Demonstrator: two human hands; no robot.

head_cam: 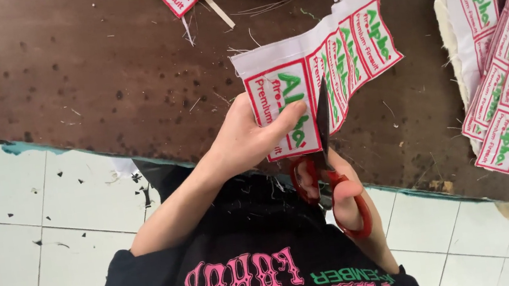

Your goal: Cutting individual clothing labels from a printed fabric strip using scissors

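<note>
Left hand (247, 138) pinching label strip (316, 67) above brown table (97, 72) edge, right hand (349, 199) closed through red scissors (329, 172) handles—blade close beside left thumb, so risk of nicked thumb or crooked cut into printed label if strip sags.

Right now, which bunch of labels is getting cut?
The label strip held up in the left hand, with red-handled scissors slicing into it. The other labels lie untouched on the brown table.

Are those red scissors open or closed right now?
Open, it seems. The red-handled scissors in the right hand show their two handle loops apart, the dark blade running up between labels on the label strip.
</note>
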